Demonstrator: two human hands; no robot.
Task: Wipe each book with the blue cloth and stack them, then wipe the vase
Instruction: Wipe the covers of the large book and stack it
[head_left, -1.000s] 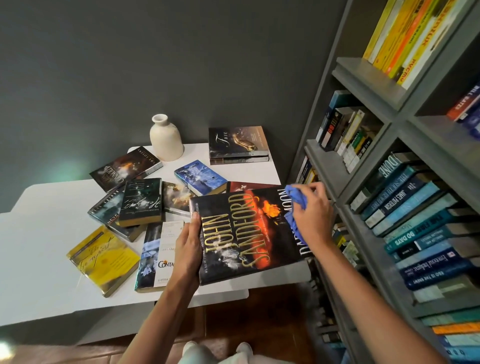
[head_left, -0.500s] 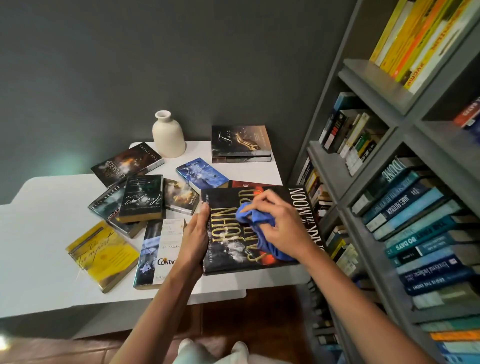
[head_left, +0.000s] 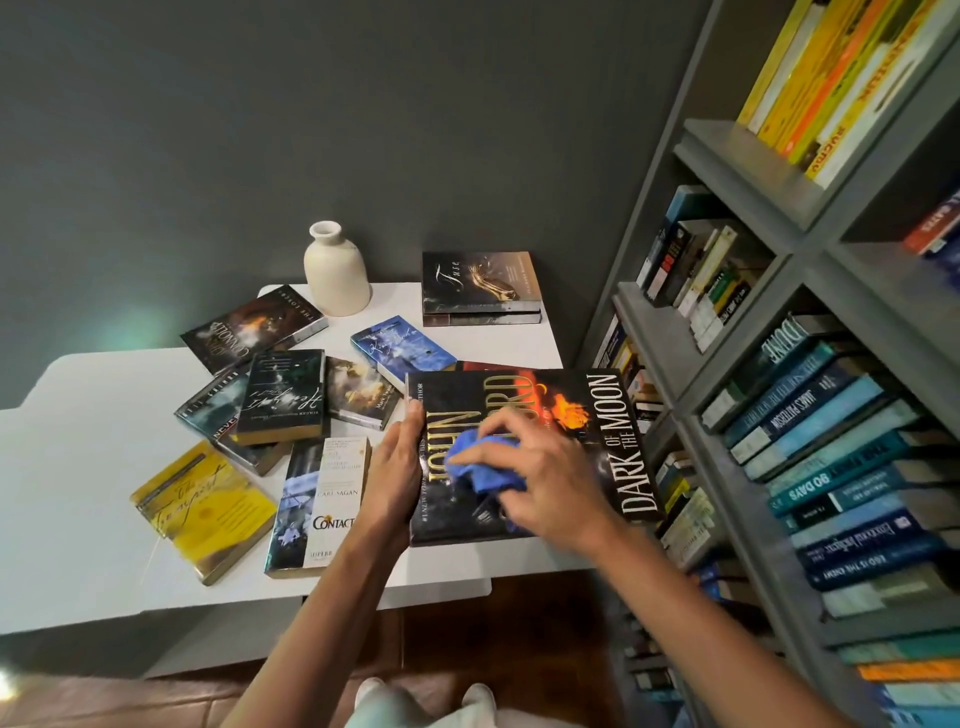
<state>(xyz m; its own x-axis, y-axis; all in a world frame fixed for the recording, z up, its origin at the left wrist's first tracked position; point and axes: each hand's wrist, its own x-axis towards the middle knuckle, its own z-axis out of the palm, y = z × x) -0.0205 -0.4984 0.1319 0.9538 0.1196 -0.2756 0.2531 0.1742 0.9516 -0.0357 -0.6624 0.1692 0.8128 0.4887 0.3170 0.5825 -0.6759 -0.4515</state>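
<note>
Head view — right grip (head_left: 540, 483), fingers curled round the bunched blue cloth (head_left: 480, 467), presses it onto the big dark book (head_left: 613, 441) at the near right edge of the tabletop (head_left: 78, 467). Left grip (head_left: 395, 473) clasps that book's left edge — vase (head_left: 335, 275) upright at the back.

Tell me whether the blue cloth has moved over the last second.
Yes. Gripped by the right hand, the blue cloth has slid left across the large book, away from the bookshelf, toward the left hand at the book's edge.

Grey bookshelf (head_left: 737, 171) of packed spines on the right — dark wall (head_left: 260, 130), white table (head_left: 78, 467) beside it
</note>
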